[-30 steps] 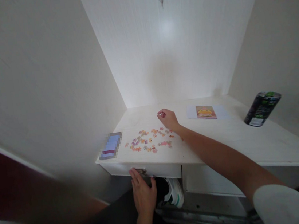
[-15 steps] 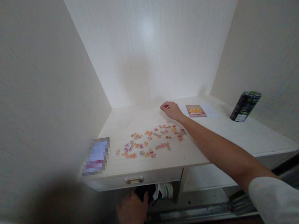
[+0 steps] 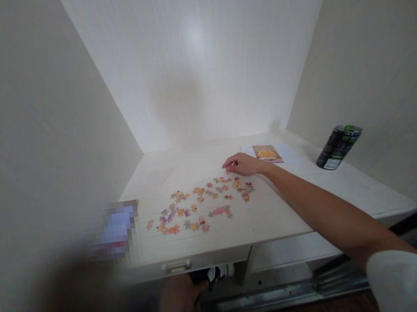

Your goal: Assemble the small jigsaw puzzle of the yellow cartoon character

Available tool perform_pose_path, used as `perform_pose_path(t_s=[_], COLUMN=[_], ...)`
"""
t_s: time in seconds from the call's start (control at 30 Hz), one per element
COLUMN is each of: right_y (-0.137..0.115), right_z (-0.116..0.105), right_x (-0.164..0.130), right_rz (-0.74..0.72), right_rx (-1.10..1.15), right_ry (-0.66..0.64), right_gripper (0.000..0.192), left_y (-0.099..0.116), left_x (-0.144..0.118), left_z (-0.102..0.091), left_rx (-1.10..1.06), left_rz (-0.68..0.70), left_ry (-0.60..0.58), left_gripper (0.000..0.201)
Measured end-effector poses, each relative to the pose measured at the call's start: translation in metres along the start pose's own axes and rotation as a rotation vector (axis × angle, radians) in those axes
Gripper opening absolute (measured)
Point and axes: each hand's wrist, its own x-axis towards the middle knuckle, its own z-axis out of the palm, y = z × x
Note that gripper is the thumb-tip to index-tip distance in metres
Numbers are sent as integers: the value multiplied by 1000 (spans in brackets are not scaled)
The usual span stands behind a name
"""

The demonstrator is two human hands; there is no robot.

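The scattered puzzle pieces (image 3: 199, 205), a few dozen small coloured bits too many to count exactly, lie loose on the white desk (image 3: 277, 208). The right hand (image 3: 242, 164) rests at their far edge, fingers curled down on the desk top; whether it pinches a piece I cannot tell. The left hand (image 3: 181, 295) hangs below the drawer handle (image 3: 176, 266), its fingers blurred. One picture card (image 3: 267, 153) and one dark can (image 3: 338, 147) sit beyond.

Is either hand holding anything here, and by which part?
Cannot be told. The right hand rests fingers-down by the puzzle pieces; the left hand hangs below the desk.
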Motion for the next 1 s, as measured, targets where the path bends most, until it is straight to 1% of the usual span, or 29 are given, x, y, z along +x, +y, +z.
perform_pose_path(t_s=[0.23,0.47,0.57,0.8,1.0], right_y=[3,8,7,5,6], right_z=[-2,-12,-16,-16,-12], right_x=[1,-1,-3,-4,-1], right_rz=[12,30,28,22,33], right_rx=[88,54,22,-1,-8], right_ry=[-108,-80,-108,-203,-224], right_gripper=[25,26,26,25,18], left_y=[12,22,25,23,18], left_x=[-7,-25,-31,-34,-33], left_z=[3,5,5,3,5], left_rx=[27,49,46,32,39], left_rz=[8,-32,-30,-41,-25], left_ry=[37,68,78,140,151], left_gripper=[66,57,56,65,70])
